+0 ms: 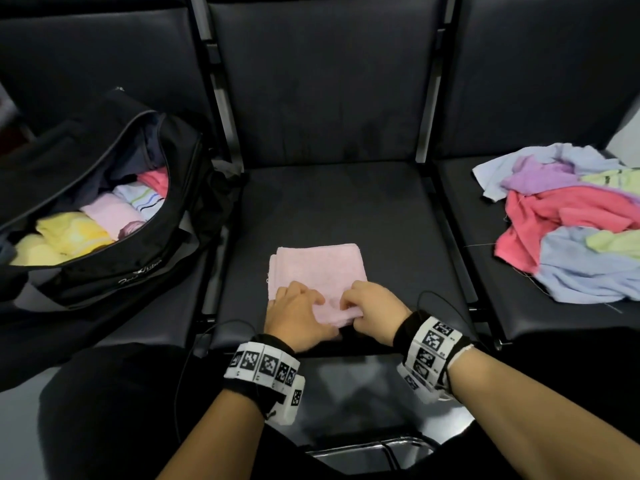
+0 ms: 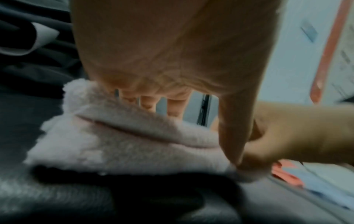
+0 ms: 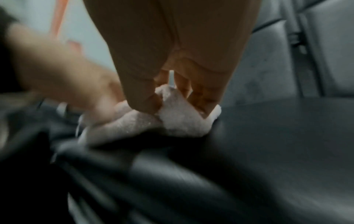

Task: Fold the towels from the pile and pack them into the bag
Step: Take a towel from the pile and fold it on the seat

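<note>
A pale pink towel (image 1: pixel 317 265), folded into a rectangle, lies on the middle black seat (image 1: pixel 346 209). My left hand (image 1: pixel 294 310) rests on its near left part. In the left wrist view the fingers (image 2: pixel 172 106) lie straight over the pink towel (image 2: pixel 118 139), and the thumb tip touches its near edge. My right hand (image 1: pixel 369 306) pinches the near edge; thumb and fingers (image 3: pixel 151 101) bunch the pink cloth (image 3: pixel 172 121). An open black bag (image 1: pixel 114 244) on the left seat holds several folded towels. The pile of loose towels (image 1: pixel 568 223) lies on the right seat.
Metal frame bars (image 1: pixel 221 109) separate the seats, and padded backrests (image 1: pixel 325 77) rise behind them. The towel lies close to the middle seat's front edge. My dark-clothed legs (image 1: pixel 114 410) are below that edge. The bag's zip opening faces up.
</note>
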